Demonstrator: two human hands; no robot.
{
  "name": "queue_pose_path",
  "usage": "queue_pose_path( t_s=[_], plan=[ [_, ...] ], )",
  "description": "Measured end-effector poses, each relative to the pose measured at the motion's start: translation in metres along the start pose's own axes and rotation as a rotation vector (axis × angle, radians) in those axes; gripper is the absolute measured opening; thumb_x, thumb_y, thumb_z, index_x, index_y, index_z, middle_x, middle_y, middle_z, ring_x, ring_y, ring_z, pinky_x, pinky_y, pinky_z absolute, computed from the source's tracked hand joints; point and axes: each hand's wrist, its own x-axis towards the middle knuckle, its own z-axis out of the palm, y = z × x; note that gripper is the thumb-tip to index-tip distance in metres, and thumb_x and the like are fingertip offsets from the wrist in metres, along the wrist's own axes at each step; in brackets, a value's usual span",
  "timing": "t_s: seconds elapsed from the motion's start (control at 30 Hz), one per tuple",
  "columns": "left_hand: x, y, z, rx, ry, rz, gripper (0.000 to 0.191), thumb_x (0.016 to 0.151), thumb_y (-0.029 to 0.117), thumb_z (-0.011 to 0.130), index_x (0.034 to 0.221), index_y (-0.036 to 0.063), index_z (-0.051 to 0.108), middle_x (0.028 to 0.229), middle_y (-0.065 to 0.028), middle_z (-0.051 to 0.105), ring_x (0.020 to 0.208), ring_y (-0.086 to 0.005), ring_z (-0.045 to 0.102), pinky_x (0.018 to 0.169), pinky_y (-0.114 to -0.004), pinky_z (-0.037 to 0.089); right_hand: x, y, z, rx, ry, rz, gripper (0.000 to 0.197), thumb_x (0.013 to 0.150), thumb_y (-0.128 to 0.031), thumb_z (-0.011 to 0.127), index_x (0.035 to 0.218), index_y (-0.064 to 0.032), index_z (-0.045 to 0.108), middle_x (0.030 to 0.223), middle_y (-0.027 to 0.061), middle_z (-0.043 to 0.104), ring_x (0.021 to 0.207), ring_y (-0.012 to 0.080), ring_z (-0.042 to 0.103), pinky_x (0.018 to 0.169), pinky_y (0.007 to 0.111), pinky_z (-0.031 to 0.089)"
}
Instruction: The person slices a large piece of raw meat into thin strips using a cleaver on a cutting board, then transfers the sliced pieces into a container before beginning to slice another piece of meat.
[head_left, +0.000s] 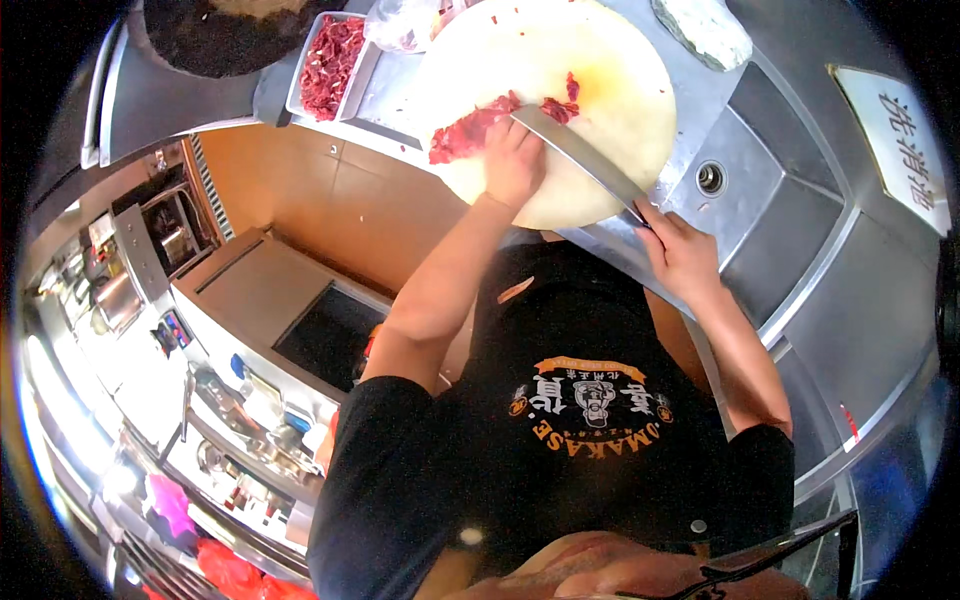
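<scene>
On a round, pale cutting board (600, 176) lies a strip of raw red meat (466, 135). My left hand (515, 163) holds this meat down with bent fingers, close to the blade. A broad-bladed knife (581, 159) crosses the board diagonally, its far end beside my left fingers. My right hand (679, 251) grips the knife's handle near the board's lower right edge. Beyond the blade lie a few cut meat pieces (559, 110), apart from the strip. The knife's lower edge and its contact with the meat are hard to make out.
A white tray (294, 96) of sliced meat (330, 67) stands left of the board, near a clear plastic bag (401, 26). To the right is a steel sink (757, 195) with a drain (711, 178). A pale cloth-like bundle (705, 30) rests beyond it. A dark round object (217, 45) sits upper left.
</scene>
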Motion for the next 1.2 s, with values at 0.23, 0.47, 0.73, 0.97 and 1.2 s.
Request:
queue_pose_path(
  t_s=[0.23,0.47,0.73,0.97,1.2],
  plan=[
    [0.003,0.000,-0.001,0.043,-0.035,-0.021,0.034,0.072,0.002,0.068,0.106,0.0044,0.070,0.114,-0.0095,0.067,0.105,-0.0317,0.060,0.082,-0.042,0.048,0.061,-0.012,0.020,-0.062,-0.007,-0.055,0.035,0.102,-0.034,0.059,0.133,-0.0190,0.064,0.093,0.0128,0.072,0.078,0.0367,0.070,0.065,0.047,0.056],
    [0.001,-0.002,0.003,0.023,-0.011,-0.039,0.032,0.073,0.003,0.066,0.105,0.0073,0.071,0.112,-0.0075,0.067,0.106,-0.0304,0.062,0.084,-0.042,0.048,0.096,-0.012,0.037,-0.024,-0.052,-0.017,0.036,0.103,-0.035,0.057,0.135,-0.0205,0.064,0.111,0.0136,0.073,0.093,0.0344,0.072,0.076,0.044,0.057],
    [0.005,0.001,0.000,-0.022,0.022,-0.054,0.032,0.077,0.004,0.067,0.107,0.0090,0.071,0.117,-0.0060,0.067,0.108,-0.0288,0.062,0.088,-0.043,0.048,0.003,0.048,-0.002,0.230,-0.063,0.139,0.035,0.102,-0.025,0.062,0.134,-0.0119,0.065,0.112,0.0184,0.073,0.098,0.0374,0.072,0.084,0.040,0.057],
    [-0.003,-0.003,0.003,0.017,-0.032,-0.009,0.033,0.075,0.002,0.067,0.108,0.0037,0.069,0.119,-0.0095,0.066,0.107,-0.0315,0.061,0.086,-0.042,0.048,0.021,0.011,0.001,0.049,0.010,-0.048,0.034,0.099,-0.029,0.064,0.132,-0.0218,0.067,0.096,0.0132,0.073,0.079,0.0345,0.072,0.066,0.043,0.057],
    [-0.001,-0.002,-0.002,0.007,0.005,-0.020,0.034,0.072,0.002,0.067,0.107,0.0040,0.070,0.118,-0.0105,0.066,0.106,-0.0327,0.061,0.083,-0.044,0.048,0.040,0.005,0.000,-0.040,-0.053,-0.057,0.034,0.101,-0.034,0.060,0.132,-0.0217,0.066,0.091,0.0142,0.072,0.076,0.0358,0.071,0.064,0.048,0.056]
  ],
)
